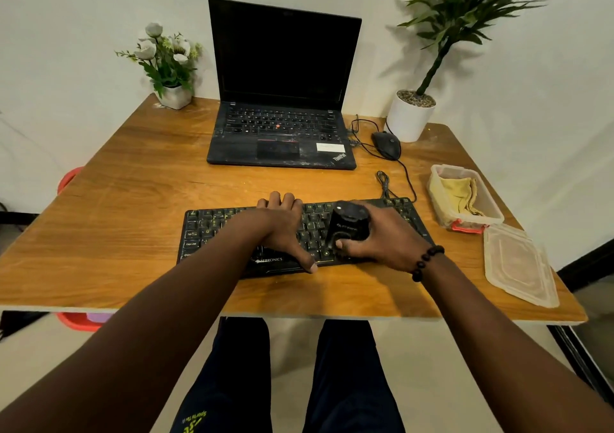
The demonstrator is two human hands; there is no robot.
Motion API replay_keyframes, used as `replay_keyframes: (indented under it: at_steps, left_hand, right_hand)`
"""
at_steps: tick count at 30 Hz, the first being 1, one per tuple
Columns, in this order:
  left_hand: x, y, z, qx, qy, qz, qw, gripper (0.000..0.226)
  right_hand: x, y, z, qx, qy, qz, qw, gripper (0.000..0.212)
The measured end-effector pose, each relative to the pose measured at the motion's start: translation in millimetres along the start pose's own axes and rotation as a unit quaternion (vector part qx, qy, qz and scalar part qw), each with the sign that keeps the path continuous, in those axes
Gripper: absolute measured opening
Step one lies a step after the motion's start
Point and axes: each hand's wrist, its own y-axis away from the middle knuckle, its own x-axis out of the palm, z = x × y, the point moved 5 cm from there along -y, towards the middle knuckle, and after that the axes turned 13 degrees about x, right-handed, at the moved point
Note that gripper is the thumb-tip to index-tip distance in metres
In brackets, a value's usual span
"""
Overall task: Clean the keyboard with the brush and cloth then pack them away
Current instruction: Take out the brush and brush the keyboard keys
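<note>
A black keyboard (pixel 212 230) with yellow-lit keys lies near the front of the wooden table (pixel 133 173). My left hand (pixel 282 230) rests flat on its middle, fingers over the far edge, thumb at the near edge. My right hand (pixel 385 236) grips a black block-shaped brush (pixel 347 225) that stands on the keys at the right half. Its bristles are hidden. A yellow cloth (pixel 460 193) lies in a clear plastic box (pixel 488 213) at the right.
The box's lid (pixel 518 266) lies near the table's right front corner. A shut-off laptop (pixel 282 100) stands at the back, a wired mouse (pixel 387 145) beside it. A flower pot (pixel 172 95) and a white plant pot (pixel 410 117) stand at the back corners.
</note>
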Motion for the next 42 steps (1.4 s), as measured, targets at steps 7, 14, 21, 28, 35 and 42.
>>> replay_keyframes:
  at_steps: [7, 14, 21, 28, 35, 42]
  left_hand:
    - [1, -1, 0, 0.002, -0.004, 0.003, 1.000, 0.135]
    - [-1, -2, -1, -0.003, -0.009, 0.014, 1.000, 0.135]
    - [-1, -3, -1, -0.002, -0.004, 0.011, 1.000, 0.135]
    - [0, -3, 1, 0.004, 0.003, 0.007, 1.000, 0.134]
    - [2, -3, 3, 0.007, 0.003, -0.008, 1.000, 0.135]
    - [2, -3, 3, 0.009, 0.008, -0.006, 1.000, 0.133]
  right_hand:
    - [-17, -8, 0, -0.014, -0.005, -0.006, 1.000, 0.043]
    - [-12, -27, 10, -0.031, 0.069, -0.040, 0.996, 0.038]
    - [-10, -35, 12, -0.026, 0.090, -0.053, 0.994, 0.041]
    - [-6, -34, 15, -0.023, 0.059, 0.013, 0.998, 0.049]
    - [-4, -36, 22, -0.033, 0.038, -0.002, 0.999, 0.042]
    - [-8, -44, 24, -0.023, 0.037, -0.029, 0.999, 0.048]
